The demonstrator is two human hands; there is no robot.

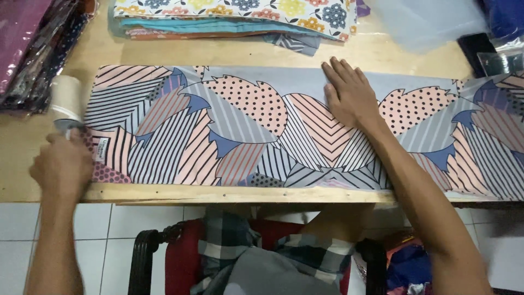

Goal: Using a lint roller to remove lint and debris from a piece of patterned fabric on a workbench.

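One long folded strip of patterned cloth [245, 136], printed with striped and dotted leaf shapes in peach, grey and blue, lies flat along the front half of the wooden worktop [229, 194]; its right end runs out of view. The right hand [346, 95] rests palm down on the cloth near the middle of its far edge, fingers [338, 71] straight and close together, holding nothing. The left hand [63, 166] sits at the cloth's left end, curled into a fist around the base of one pale roll [65, 98] that stands just off the cloth; what kind of roll it is cannot be made out, and the fingertips are hidden behind the knuckles. One small white label [102, 148] shows on the cloth beside that hand.

Behind the cloth lies one stack of folded fabrics [234, 19], its top piece flowered; the layers are too squeezed to count. At the far left, wrapped dark fabrics [33, 49] are cut off by the edge. Below the worktop, checked clothing [245, 248] and one red chair [180, 262] show partly.
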